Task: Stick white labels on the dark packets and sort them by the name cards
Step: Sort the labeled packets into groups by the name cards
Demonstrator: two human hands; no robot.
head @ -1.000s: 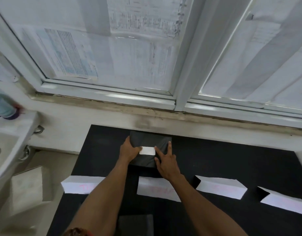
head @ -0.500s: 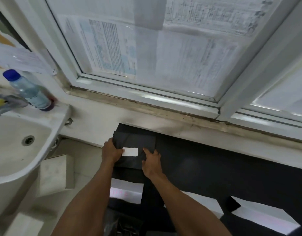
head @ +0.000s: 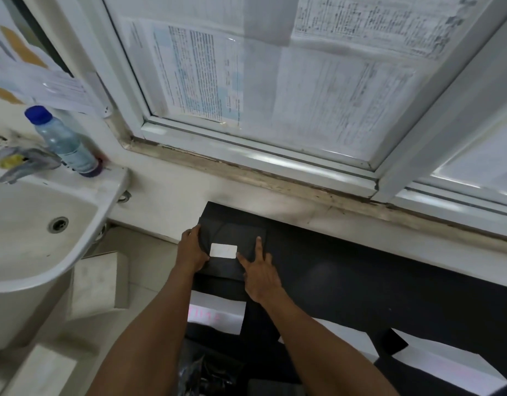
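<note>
Under a paper-covered window (head: 275,110) stands a black desk (head: 389,281), and the dark packet (head: 235,232) lies at its far left corner. A white label (head: 223,250) sits on the packet. The left hand (head: 191,250) grips the packet's left edge with curled fingers (head: 193,232). The right hand (head: 261,275) presses on the packet, its fingers straight, one touching the label's right edge. Right of the packet runs open desk. Left of the packet the desk ends, with a sink (head: 32,238) beyond.

Matt dark packet (head: 232,238), smooth white paper label (head: 223,250), glossy ceramic sink (head: 32,252)
</note>
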